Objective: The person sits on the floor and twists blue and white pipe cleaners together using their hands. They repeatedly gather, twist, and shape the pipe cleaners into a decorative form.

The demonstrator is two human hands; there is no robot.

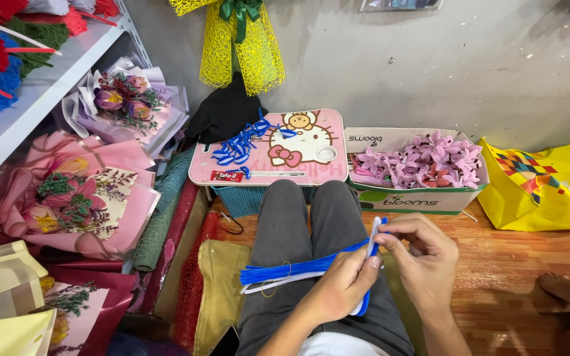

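The left hand [343, 282] and the right hand [423, 264] meet above the lap, both with fingers closed in a pinch on one blue pipe cleaner [371, 254] that stands upright with a white one beside it. A bundle of blue pipe cleaners [291, 269] lies across the thighs, touching the left hand. On the pink lap desk [324, 173] ahead lie finished blue twisted pieces [239, 146], and a cardboard box of purple flowers [423, 165] stands just beside it. To bend well, I think the pinch should stay tight and close to the bending place.
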